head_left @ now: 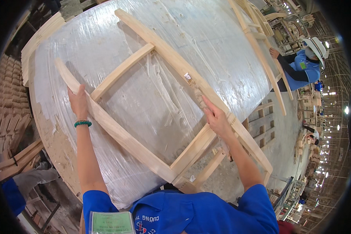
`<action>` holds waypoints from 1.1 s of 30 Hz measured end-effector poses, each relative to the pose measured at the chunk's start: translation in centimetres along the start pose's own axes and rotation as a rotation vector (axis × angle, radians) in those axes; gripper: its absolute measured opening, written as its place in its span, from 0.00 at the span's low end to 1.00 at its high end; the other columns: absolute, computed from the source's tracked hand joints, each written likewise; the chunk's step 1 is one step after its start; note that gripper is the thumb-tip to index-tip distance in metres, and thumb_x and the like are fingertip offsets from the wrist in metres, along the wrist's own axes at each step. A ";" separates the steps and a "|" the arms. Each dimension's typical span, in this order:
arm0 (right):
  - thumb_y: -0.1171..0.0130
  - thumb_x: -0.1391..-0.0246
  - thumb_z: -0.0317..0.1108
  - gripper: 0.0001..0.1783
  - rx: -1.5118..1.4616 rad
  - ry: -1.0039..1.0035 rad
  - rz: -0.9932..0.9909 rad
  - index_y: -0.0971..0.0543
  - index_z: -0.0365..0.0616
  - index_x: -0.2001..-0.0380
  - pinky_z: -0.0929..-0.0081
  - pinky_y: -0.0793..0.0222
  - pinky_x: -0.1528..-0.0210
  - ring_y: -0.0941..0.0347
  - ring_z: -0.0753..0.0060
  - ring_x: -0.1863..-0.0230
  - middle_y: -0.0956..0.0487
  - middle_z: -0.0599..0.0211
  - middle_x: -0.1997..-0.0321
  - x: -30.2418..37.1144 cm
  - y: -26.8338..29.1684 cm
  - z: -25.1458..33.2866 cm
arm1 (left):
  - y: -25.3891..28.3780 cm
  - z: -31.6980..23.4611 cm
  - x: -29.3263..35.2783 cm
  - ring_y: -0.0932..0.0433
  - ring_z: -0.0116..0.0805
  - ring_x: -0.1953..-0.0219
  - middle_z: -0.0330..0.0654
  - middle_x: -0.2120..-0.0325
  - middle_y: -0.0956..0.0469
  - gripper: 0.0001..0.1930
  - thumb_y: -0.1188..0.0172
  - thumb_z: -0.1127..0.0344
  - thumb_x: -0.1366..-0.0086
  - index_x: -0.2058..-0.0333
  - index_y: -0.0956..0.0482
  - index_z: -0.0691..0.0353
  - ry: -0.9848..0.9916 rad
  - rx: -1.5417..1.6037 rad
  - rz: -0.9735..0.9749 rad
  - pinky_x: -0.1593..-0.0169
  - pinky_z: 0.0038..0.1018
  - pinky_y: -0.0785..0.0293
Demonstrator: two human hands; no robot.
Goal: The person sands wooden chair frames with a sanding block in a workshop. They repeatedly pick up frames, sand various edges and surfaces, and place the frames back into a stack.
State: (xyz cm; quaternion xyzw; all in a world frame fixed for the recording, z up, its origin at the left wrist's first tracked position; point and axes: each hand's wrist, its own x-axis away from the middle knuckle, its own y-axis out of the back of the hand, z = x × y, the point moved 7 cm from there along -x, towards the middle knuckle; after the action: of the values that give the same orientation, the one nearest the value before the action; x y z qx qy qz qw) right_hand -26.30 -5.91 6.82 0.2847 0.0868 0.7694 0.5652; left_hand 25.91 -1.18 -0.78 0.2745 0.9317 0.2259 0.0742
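Both hands flat on wooden frame rails: left hand, right hand (fingers extended, unclenched).

Both arms outstretched; left hand flat, right hand seemingly curled, gripping.

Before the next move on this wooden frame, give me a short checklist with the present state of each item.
1. Left hand on the frame's left rail: ok, it lies over the rail's upper part.
2. Right hand on the right rail: ok, fingers on the rail; a sanding pad under them: cannot tell.
3. Wooden frame lying flat on the plastic-wrapped table: ok at the upper end, but the lower end overhangs the edge.
4. Both cross-pieces seated in the rails: ok, joints look closed.
5. The co-worker is apart from this frame: ok, busy with another frame at the far side.
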 end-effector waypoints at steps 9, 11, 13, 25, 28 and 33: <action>0.52 0.36 0.31 0.25 -0.142 -0.083 0.020 0.35 0.52 0.36 0.89 0.51 0.81 0.50 0.91 0.83 0.41 0.84 0.82 -0.4 -1.0 -0.3 | -0.6 0.4 -0.1 0.25 0.40 0.53 0.48 0.52 0.25 0.33 0.40 0.55 0.42 0.41 0.36 0.66 -0.017 0.030 0.055 0.48 0.31 0.32; 0.52 0.36 0.31 0.25 -0.301 -0.205 0.049 0.36 0.51 0.36 0.88 0.52 0.82 0.50 0.90 0.83 0.41 0.84 0.82 -0.3 -1.9 1.0 | 0.0 0.9 -0.3 0.24 0.41 0.53 0.49 0.52 0.24 0.34 0.40 0.55 0.42 0.41 0.37 0.65 -0.028 0.022 0.054 0.47 0.32 0.32; 0.51 0.38 0.29 0.24 -0.168 -0.102 0.008 0.33 0.50 0.38 0.87 0.49 0.78 0.49 0.89 0.80 0.39 0.82 0.81 -0.4 -0.8 0.3 | -1.0 0.5 0.0 0.25 0.41 0.53 0.49 0.52 0.24 0.33 0.40 0.56 0.41 0.41 0.37 0.66 -0.037 0.048 0.089 0.47 0.31 0.32; 0.50 0.40 0.32 0.24 -0.004 0.154 -0.014 0.31 0.50 0.39 0.82 0.44 0.75 0.45 0.85 0.78 0.37 0.80 0.80 -4.0 -1.4 -1.3 | -1.4 -0.1 0.0 0.26 0.43 0.50 0.50 0.50 0.26 0.36 0.39 0.58 0.43 0.38 0.41 0.65 -0.076 -0.002 0.090 0.46 0.32 0.33; 0.51 0.39 0.33 0.24 0.022 0.121 0.070 0.32 0.51 0.39 0.82 0.43 0.74 0.44 0.84 0.78 0.36 0.79 0.79 -5.5 -3.6 0.5 | -1.7 -0.3 -0.6 0.26 0.45 0.49 0.51 0.49 0.26 0.38 0.39 0.57 0.44 0.38 0.42 0.63 -0.056 0.031 0.135 0.45 0.34 0.33; 0.51 0.39 0.31 0.24 0.001 0.207 0.187 0.32 0.49 0.39 0.82 0.42 0.74 0.43 0.83 0.78 0.36 0.81 0.79 -2.5 -6.6 4.2 | 0.6 1.0 -1.1 0.25 0.46 0.49 0.50 0.49 0.25 0.40 0.39 0.53 0.46 0.36 0.43 0.59 -0.065 -0.037 0.045 0.47 0.35 0.32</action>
State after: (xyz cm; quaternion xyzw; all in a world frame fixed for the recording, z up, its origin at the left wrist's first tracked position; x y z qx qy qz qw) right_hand -18.16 -6.73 6.42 0.2110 0.1181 0.8439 0.4789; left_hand 27.39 -1.01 -1.38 0.3011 0.9181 0.2358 0.1044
